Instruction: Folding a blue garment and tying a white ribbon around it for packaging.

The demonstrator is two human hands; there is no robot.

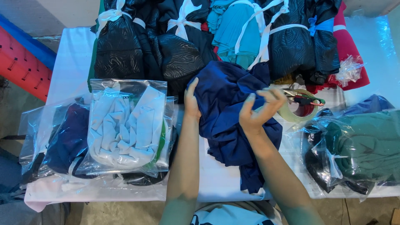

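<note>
Several clear plastic bags lay around my work: one at my left [127, 125] held a crumpled white garment, on top of another bag [62, 137] with dark purple cloth, and at my right a third bag [358, 146] held green fabric over something black. Between them sat the navy garment [233, 112], bunched loosely in the middle of the white table [71, 62]. My left hand [191, 102] rested flat against its left edge, fingers straight and unclenched. My right hand [260, 110] was closed, pinching a fold of the navy cloth between thumb and fingertips. A roll of clear tape [298, 106] with scissors lying across it sat just beside my right hand. Bundles of black, teal and red fabric [216, 33], tied with white strips, lined the far side of the table. Bare concrete floor showed below the near edge.
</note>
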